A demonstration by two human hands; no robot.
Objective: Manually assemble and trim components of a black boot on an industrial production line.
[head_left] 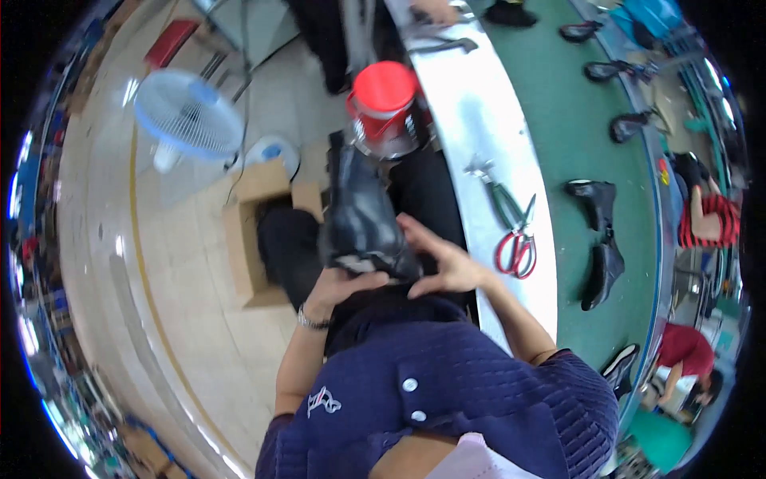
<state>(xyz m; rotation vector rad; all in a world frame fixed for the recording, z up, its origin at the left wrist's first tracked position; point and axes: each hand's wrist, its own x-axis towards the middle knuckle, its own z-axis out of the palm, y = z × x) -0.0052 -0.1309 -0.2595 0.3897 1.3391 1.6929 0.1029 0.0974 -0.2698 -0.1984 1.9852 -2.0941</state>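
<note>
A: Here is the black boot, above the seated person's lap between the two hands, its near end close to the dark blue top.

B: And the left hand has it! The thumb lies across that near end, clamped against the boot, though the other fingers are hidden underneath, so how they sit cannot be told.

A: What about the right hand?

B: Looser altogether! Thumb and fingers stand apart, with the fingertips right beside the boot's side; whether they press on it, the blur won't say.

A: Out on the white bench, just to the right, red-handled scissors lie beside green-handled pliers.

B: Beyond the boot stands a red-lidded container, near the bench's edge. To the left there's a cardboard box on the floor by the knee, and a pale blue fan farther off.

A: Past the bench, two dark boots lie on the green surface, one just beside the other!
</note>
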